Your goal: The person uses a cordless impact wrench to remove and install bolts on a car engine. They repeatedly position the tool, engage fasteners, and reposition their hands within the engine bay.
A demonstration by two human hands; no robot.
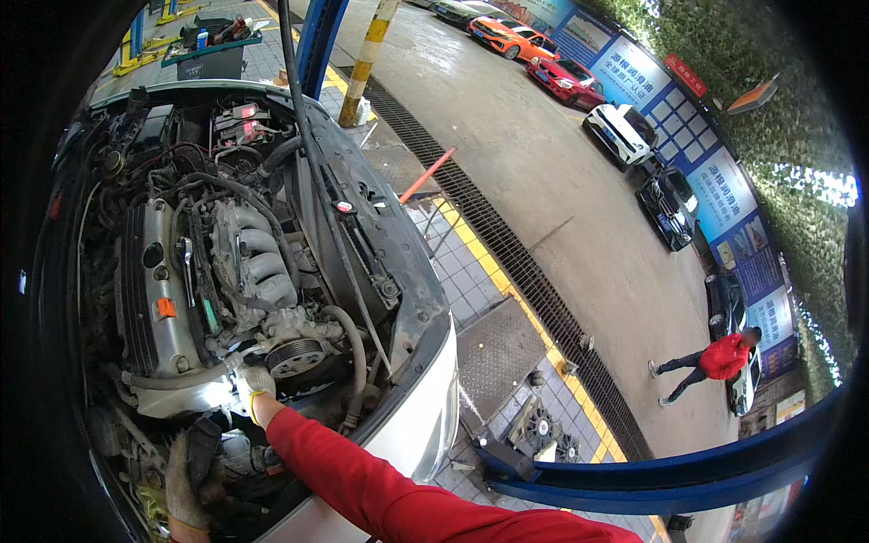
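Observation:
My right hand [256, 383], in a pale knitted glove with a yellow cuff, reaches from a red sleeve to the front end of the car engine [172, 290]. Its fingers look curled beside a pulley with a ribbed belt [299, 357]; glare hides what they hold. A bright white spot [218, 394] shines right beside them on a silver part. Lower down in the engine bay, my left hand [184, 484], in a soiled knitted glove, lies against a dark part [205, 441]. Shadow hides its fingertips.
A dark prop rod [312, 163] crosses the engine bay's right side. Beyond the white fender [434, 398] stand a blue lift arm [652, 471] and a yellow-and-white post [369, 63]. A person in red [722, 359] walks near parked cars. A tool cart [210, 59] stands at the far left.

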